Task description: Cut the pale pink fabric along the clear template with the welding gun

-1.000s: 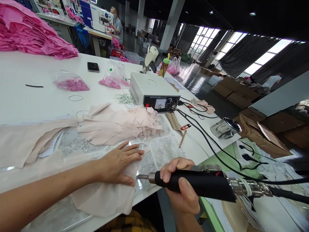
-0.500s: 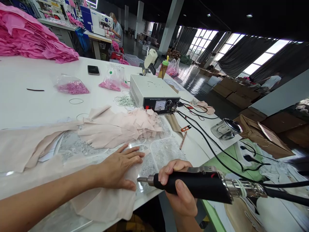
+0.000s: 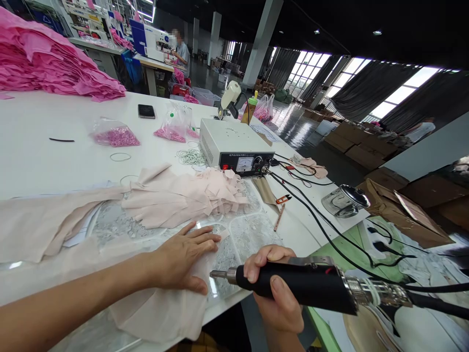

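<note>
My left hand (image 3: 186,256) lies flat with fingers spread, pressing a thin pale pink fabric piece (image 3: 161,310) onto a clear plastic sheet. In my right hand (image 3: 276,288) is a black handheld ultrasonic welder (image 3: 296,281), my fingers wrapped round its body. Its metal tip (image 3: 220,275) points left, just beside my left thumb and close to the fabric's edge; I cannot tell whether it touches. Beyond my left hand a fanned stack of pale pink fabric pieces (image 3: 183,195) rests on the table, with a longer fabric strip (image 3: 47,220) to its left.
A control box (image 3: 238,142) sends black cables (image 3: 315,222) to the right. Nearby are thread snips (image 3: 283,199), a glass jar (image 3: 342,201), bags of pink bits (image 3: 115,133), a phone (image 3: 146,111) and a pink fabric pile (image 3: 47,58). A person works at a sewing machine (image 3: 156,43) behind.
The camera view has shifted slightly, so the table things appear a little lower and further right. Both hands, the fabric and the welder keep nearly the same positions relative to one another.
</note>
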Available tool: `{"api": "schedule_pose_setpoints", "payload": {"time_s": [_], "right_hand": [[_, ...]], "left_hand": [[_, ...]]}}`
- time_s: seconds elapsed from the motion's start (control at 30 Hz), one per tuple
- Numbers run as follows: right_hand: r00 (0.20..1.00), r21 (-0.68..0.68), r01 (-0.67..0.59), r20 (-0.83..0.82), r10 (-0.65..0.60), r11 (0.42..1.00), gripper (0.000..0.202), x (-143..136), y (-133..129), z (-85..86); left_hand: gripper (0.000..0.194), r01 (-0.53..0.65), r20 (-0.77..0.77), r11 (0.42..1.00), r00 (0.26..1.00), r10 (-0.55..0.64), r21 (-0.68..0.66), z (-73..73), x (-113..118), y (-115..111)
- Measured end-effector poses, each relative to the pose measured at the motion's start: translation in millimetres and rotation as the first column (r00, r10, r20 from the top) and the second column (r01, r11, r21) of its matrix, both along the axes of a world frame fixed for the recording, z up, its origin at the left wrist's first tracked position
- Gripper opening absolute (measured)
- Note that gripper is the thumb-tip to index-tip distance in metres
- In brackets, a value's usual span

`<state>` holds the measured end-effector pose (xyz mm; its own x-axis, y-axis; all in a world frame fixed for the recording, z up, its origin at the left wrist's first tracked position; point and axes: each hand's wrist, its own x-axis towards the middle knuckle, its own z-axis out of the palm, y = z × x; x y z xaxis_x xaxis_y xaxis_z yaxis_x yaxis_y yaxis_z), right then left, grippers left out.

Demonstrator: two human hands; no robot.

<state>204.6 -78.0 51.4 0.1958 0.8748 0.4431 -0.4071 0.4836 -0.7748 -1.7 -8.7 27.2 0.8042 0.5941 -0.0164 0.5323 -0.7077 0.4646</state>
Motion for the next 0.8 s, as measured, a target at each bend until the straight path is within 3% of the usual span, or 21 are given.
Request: {"api": "schedule_pose_setpoints", "payload": {"time_s": [0.43, 0.8], "right_hand": [[0.999, -0.006, 0.025, 0.037, -0.024, 1.000, 0.013, 1.3, -4.6, -0.6], [0.999, -0.052, -0.037, 0.026, 0.038, 0.998, 0.015, 0.9, -18.5, 1.9]], "left_hand": [[0.071, -0.005, -0.013, 1.000, 1.000, 0.005, -0.018, -1.8, -0.4, 0.7], [0.063, 0.011, 0.024, 1.000, 1.000, -0.012, 0.009, -6.4, -2.3, 3.8]]}}
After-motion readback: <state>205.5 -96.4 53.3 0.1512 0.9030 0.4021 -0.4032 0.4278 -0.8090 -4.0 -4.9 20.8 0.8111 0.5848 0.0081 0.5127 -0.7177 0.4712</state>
